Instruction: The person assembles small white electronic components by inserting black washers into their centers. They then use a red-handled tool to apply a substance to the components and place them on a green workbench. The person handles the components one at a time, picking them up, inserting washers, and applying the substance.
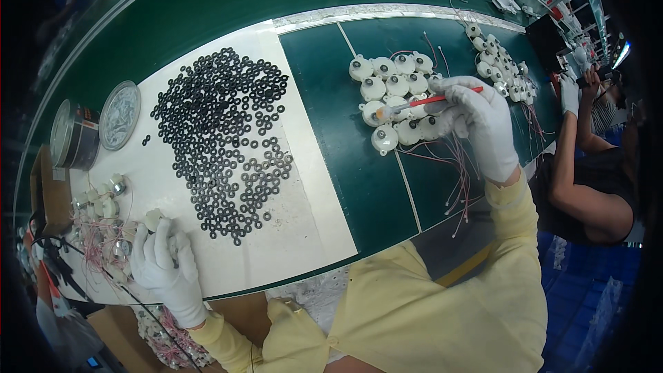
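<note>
My right hand [480, 121], in a white glove, pinches a thin brush [431, 99] with a red handle. The brush tip is over the rows of round white motors [396, 85], each with a dark ring or hub at its middle and thin pink and white wires trailing toward me. At the left, my gloved left hand [166, 262] curls its fingers round a small white motor [153, 219], partly hidden by the fingers. Beside it lies a heap of loose motors [103, 208] with tangled wires. Many small black rubber rings [224, 131] are spread over the white sheet [314, 214].
An open tin [74, 136] stands at the far left, with its round lid [120, 116] beside it. More white motors [498, 62] are grouped at the back right. A co-worker's gloved hand [569, 94] is at the right. A box of wired parts [169, 335] is below the table edge.
</note>
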